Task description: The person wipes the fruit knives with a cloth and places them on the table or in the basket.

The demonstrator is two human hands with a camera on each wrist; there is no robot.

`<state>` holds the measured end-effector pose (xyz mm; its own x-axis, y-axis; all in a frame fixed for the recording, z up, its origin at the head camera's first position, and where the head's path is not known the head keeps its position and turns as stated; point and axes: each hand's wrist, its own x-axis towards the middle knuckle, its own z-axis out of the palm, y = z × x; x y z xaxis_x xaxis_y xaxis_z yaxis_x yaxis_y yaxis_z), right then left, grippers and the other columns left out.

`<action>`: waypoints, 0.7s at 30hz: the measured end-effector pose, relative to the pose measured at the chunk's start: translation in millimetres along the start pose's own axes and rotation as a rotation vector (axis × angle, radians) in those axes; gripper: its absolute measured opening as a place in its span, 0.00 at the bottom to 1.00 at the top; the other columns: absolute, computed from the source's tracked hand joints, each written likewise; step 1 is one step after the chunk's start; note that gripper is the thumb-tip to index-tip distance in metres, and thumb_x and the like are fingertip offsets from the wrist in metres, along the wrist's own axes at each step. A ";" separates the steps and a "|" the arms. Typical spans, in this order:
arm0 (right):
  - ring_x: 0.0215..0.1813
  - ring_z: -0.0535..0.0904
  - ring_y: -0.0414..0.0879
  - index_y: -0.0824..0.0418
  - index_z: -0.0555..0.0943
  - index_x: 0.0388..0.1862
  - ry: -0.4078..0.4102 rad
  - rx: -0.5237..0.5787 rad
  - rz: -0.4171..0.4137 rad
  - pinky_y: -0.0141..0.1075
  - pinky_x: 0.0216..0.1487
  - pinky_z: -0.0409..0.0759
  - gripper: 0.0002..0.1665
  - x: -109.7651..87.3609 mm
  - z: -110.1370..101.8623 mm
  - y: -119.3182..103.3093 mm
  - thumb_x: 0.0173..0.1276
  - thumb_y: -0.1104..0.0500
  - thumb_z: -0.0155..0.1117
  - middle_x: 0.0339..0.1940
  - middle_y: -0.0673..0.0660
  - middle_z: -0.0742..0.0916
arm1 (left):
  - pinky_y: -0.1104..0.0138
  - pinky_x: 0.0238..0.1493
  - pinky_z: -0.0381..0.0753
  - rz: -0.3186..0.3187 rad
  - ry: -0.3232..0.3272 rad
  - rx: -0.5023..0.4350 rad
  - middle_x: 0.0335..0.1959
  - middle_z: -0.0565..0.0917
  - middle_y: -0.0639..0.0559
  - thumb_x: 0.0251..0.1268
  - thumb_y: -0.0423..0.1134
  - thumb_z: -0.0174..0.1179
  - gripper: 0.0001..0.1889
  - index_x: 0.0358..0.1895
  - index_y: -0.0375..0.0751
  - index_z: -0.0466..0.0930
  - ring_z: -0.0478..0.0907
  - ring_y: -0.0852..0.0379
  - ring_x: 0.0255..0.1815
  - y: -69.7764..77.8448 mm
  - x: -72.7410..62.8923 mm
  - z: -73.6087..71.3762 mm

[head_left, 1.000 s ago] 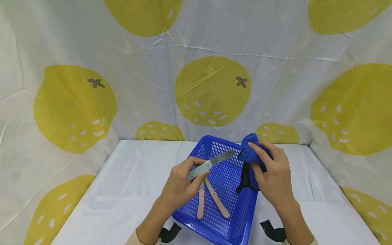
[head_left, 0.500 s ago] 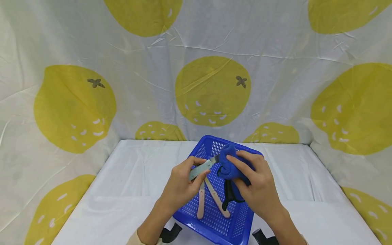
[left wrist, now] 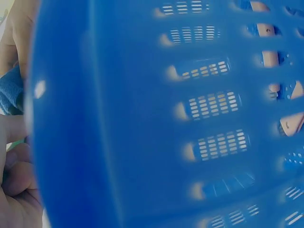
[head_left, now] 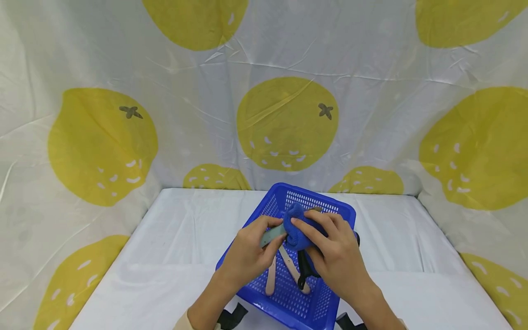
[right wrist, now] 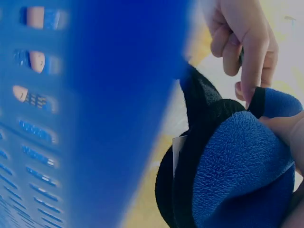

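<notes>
In the head view my left hand (head_left: 247, 250) pinches the pale green handle of a knife (head_left: 271, 235) between thumb and fingers, above the basket. My right hand (head_left: 338, 252) grips a bunched blue cloth (head_left: 294, 229) wrapped over the blade, right up against the handle. Only a bit of the blade's tip shows past the right fingers. The right wrist view shows the cloth's fuzzy blue face and black edging (right wrist: 228, 161) hanging below the fingers. Two knives with pink handles, one of them a pink-handled knife (head_left: 270, 277), lie in the basket beneath.
A blue perforated plastic basket (head_left: 284, 308) stands on the white-covered table (head_left: 173, 238); its wall fills much of both wrist views. Behind the table hangs a white curtain (head_left: 198, 101) printed with yellow lemons.
My right hand has brought the cloth leftward onto the blade and along it to the handle, so the blade is now mostly covered. The left hand stays nearly in place.
</notes>
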<state>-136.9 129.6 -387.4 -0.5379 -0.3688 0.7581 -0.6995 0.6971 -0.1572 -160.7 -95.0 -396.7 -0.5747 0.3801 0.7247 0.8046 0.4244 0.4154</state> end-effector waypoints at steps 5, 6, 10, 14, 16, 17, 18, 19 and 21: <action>0.57 0.75 0.53 0.47 0.82 0.67 0.003 -0.015 0.011 0.52 0.52 0.77 0.21 0.2 1.5 0.9 0.84 0.48 0.49 0.65 0.55 0.81 | 0.81 0.31 0.79 0.004 0.006 -0.024 0.43 0.87 0.46 0.69 0.32 0.67 0.14 0.54 0.36 0.79 0.78 0.63 0.30 -3.0 -0.1 -0.8; 0.57 0.75 0.53 0.47 0.82 0.67 0.004 -0.016 0.014 0.52 0.52 0.76 0.20 0.0 1.6 1.3 0.81 0.51 0.53 0.65 0.55 0.81 | 0.81 0.31 0.79 0.005 0.006 -0.030 0.43 0.87 0.46 0.69 0.33 0.67 0.13 0.54 0.36 0.79 0.78 0.63 0.31 -3.8 -0.3 -0.9; 0.56 0.75 0.54 0.48 0.82 0.67 0.009 -0.028 0.028 0.53 0.52 0.76 0.29 -0.3 0.7 4.4 0.66 0.62 0.64 0.64 0.57 0.81 | 0.80 0.32 0.80 -0.002 0.002 -0.047 0.42 0.87 0.47 0.71 0.34 0.65 0.12 0.53 0.36 0.79 0.80 0.64 0.31 -4.7 -0.4 -1.3; 0.57 0.75 0.56 0.48 0.82 0.67 0.006 -0.033 0.046 0.55 0.55 0.76 0.30 0.2 -1.5 7.2 0.66 0.64 0.65 0.64 0.58 0.81 | 0.79 0.32 0.81 -0.027 0.003 -0.059 0.42 0.87 0.47 0.71 0.35 0.66 0.12 0.53 0.36 0.79 0.80 0.63 0.31 -3.5 -0.8 -2.6; 0.58 0.75 0.56 0.48 0.82 0.66 0.007 -0.036 0.059 0.56 0.56 0.76 0.30 0.3 -3.0 8.7 0.66 0.64 0.66 0.65 0.58 0.81 | 0.79 0.32 0.82 -0.037 0.005 -0.065 0.43 0.87 0.47 0.70 0.34 0.67 0.13 0.53 0.36 0.79 0.81 0.62 0.31 -2.7 -0.9 -3.1; 0.59 0.75 0.57 0.48 0.82 0.67 0.007 -0.037 0.065 0.56 0.57 0.76 0.30 0.3 -3.8 9.4 0.66 0.64 0.67 0.65 0.58 0.81 | 0.78 0.32 0.82 -0.039 0.006 -0.068 0.42 0.87 0.47 0.69 0.34 0.67 0.13 0.53 0.36 0.79 0.80 0.62 0.31 -2.3 -0.7 -3.2; 0.59 0.75 0.57 0.48 0.82 0.67 0.008 -0.037 0.072 0.56 0.57 0.76 0.30 0.1 -4.4 10.4 0.65 0.64 0.68 0.65 0.59 0.81 | 0.78 0.32 0.82 -0.036 0.009 -0.069 0.42 0.87 0.47 0.69 0.34 0.67 0.13 0.52 0.36 0.79 0.80 0.62 0.31 -2.1 -0.7 -3.2; 0.59 0.75 0.57 0.48 0.82 0.67 0.011 -0.037 0.077 0.57 0.57 0.76 0.30 0.0 -4.9 11.5 0.65 0.64 0.68 0.65 0.59 0.81 | 0.78 0.32 0.82 -0.037 0.010 -0.072 0.42 0.87 0.47 0.69 0.33 0.67 0.13 0.52 0.36 0.79 0.80 0.62 0.31 -1.8 -0.6 -3.3; 0.59 0.75 0.58 0.48 0.82 0.67 0.021 -0.040 0.081 0.58 0.57 0.77 0.31 -0.2 -5.6 14.3 0.65 0.65 0.69 0.65 0.59 0.81 | 0.78 0.31 0.82 -0.039 0.012 -0.079 0.41 0.87 0.48 0.69 0.33 0.67 0.13 0.53 0.36 0.79 0.79 0.62 0.31 -1.5 -0.7 -3.4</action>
<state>-144.2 143.0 -386.3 -0.5817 -0.2981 0.7568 -0.6349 0.7480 -0.1933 -161.0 -98.7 -396.0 -0.6046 0.3540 0.7136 0.7910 0.3728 0.4852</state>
